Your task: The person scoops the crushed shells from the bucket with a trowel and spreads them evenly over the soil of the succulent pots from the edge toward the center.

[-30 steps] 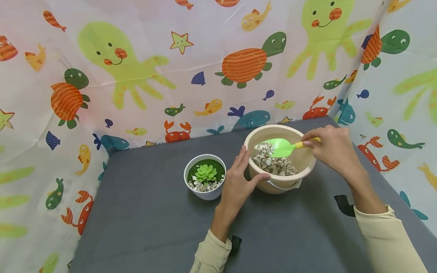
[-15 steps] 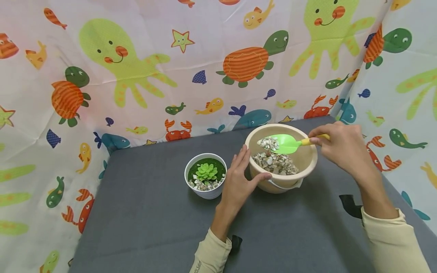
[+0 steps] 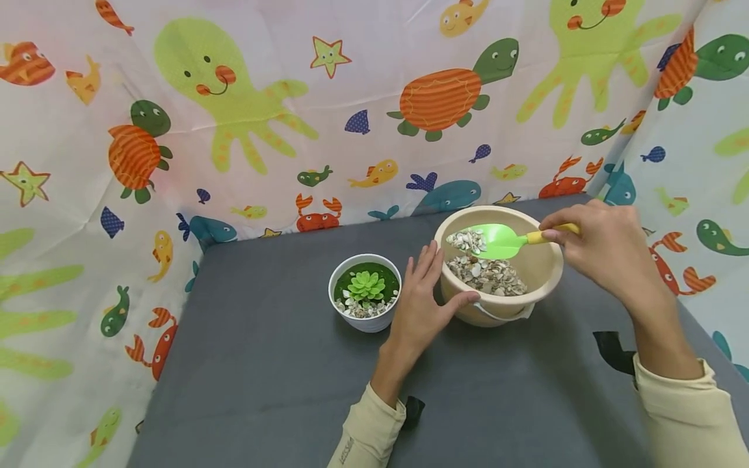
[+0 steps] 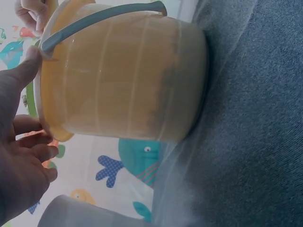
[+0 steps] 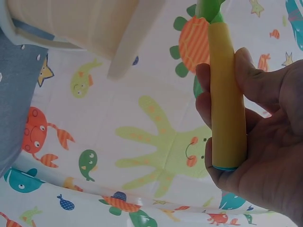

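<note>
From here I see a white printed curtain (image 3: pixel 368 84) hanging across the top and down both sides. A smiling green octopus (image 3: pixel 234 97) fills the upper left, an orange-shelled turtle (image 3: pixel 441 99) swims at upper centre, a red crab (image 3: pixel 164 351) sits lower left, and grey cloth (image 3: pixel 263 364) spreads across the bottom middle.

The right hand (image 5: pixel 270 146) grips a yellow handle (image 5: pixel 228 94), its thumb (image 5: pixel 255 78) along the right side and two fingertips (image 5: pixel 203 75) showing on the left. A green piece (image 5: pixel 207 9), cut off by the top edge, joins the handle's upper end. At upper left is part of a pale bucket (image 5: pixel 71 21), apart from the hand. A blue-grey surface (image 5: pixel 14 104) fills the left edge; behind, a white curtain (image 5: pixel 94 106) carries an octopus (image 5: pixel 182 149), turtles, crabs and fish.
</note>
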Tool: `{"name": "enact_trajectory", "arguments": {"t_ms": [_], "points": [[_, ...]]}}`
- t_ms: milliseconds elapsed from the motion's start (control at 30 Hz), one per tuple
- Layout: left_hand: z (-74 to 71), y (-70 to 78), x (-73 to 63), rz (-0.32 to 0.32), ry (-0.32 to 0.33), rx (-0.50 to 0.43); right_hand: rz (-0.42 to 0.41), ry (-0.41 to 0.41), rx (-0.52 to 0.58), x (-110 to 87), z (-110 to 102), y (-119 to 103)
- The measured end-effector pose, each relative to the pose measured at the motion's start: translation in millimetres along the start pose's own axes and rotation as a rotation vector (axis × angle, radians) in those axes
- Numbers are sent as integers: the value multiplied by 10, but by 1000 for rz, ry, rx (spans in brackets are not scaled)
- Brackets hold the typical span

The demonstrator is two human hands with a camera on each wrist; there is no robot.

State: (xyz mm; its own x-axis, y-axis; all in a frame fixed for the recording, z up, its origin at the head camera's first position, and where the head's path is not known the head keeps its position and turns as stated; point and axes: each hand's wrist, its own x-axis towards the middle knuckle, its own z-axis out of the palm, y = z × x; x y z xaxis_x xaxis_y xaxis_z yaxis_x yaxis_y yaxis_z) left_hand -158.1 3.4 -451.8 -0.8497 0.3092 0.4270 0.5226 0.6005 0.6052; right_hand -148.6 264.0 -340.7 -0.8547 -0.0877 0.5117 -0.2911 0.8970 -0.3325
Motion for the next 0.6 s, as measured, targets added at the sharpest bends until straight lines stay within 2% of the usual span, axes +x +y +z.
{"name": "enact_trajectory", "arguments": {"t_ms": [300,600], "points": [[-167,-35,27,-18,47,-20,6,-8,17,20,-18,-56],[-335,-44,5,-5,92,-27,-45,0,2,17,-38,-154]]}}
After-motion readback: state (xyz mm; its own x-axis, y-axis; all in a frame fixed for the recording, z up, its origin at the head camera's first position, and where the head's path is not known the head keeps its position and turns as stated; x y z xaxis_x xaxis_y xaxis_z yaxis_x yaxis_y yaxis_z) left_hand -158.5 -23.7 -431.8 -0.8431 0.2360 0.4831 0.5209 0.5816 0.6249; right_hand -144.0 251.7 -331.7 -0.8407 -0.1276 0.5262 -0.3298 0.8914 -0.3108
